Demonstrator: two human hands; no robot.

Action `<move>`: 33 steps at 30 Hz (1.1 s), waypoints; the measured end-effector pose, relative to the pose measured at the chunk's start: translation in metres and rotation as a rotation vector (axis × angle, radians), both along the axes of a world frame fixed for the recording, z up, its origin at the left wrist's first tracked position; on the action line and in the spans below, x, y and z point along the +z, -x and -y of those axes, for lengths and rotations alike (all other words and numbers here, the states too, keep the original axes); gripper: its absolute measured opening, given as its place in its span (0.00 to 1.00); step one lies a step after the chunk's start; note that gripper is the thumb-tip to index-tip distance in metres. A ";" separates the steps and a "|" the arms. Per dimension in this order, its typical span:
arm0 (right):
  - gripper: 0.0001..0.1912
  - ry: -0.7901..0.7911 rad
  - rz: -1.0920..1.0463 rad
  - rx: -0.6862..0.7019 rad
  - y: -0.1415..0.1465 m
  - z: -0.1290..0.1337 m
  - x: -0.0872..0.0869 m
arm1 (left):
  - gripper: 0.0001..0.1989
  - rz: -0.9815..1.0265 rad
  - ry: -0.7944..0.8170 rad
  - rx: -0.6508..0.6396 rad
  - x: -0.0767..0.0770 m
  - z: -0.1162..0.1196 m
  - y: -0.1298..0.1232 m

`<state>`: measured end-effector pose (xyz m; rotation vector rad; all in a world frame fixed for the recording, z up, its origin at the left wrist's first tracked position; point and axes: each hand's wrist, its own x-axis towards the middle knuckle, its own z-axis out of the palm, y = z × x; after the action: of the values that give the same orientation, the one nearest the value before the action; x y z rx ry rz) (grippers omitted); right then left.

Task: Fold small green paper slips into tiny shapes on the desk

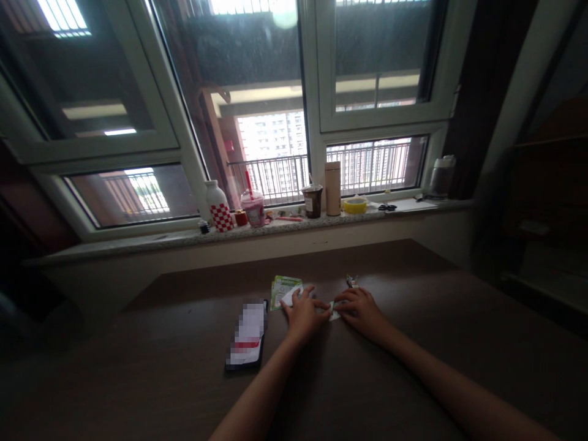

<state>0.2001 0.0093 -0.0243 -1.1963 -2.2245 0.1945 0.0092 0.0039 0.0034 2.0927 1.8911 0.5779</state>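
Note:
My left hand (304, 313) and my right hand (362, 311) rest side by side on a dark brown table (184, 380), fingers pressed down on a small piece of pale paper (333, 311) that shows between them. Most of that paper is hidden under my hands. A green and white printed sheet (282, 289) lies just beyond my left hand, touching its fingertips. A phone (248, 334) with a lit screen lies flat to the left of my left hand. A small dark object (351, 281) sits just past my right hand.
A stone window sill (138, 242) runs behind the table with a red-checked white bottle (218, 207), a pink drink cup (253, 208), a dark cup (313, 201), a tall beige flask (332, 188), a yellow tape roll (355, 205) and a kettle (441, 176).

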 end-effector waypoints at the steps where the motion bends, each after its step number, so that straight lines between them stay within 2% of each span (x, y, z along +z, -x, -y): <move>1: 0.12 0.009 0.004 -0.002 0.000 0.001 0.001 | 0.07 -0.004 -0.001 0.000 0.000 0.001 0.000; 13: 0.12 0.009 0.035 -0.045 0.006 0.002 0.003 | 0.08 0.011 0.024 0.017 0.002 0.002 -0.002; 21: 0.13 0.029 -0.019 -0.018 0.003 0.003 0.003 | 0.07 0.010 -0.053 0.007 0.001 0.012 -0.007; 25: 0.14 0.059 -0.046 -0.023 0.001 0.002 0.003 | 0.07 0.030 -0.040 0.017 0.000 0.013 -0.008; 33: 0.14 0.036 0.019 -0.015 0.001 0.002 0.003 | 0.07 0.031 -0.038 0.028 0.000 0.013 -0.009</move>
<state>0.1995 0.0070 -0.0218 -1.2379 -2.2367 0.2188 0.0183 -0.0096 0.0035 2.0714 1.9091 0.6541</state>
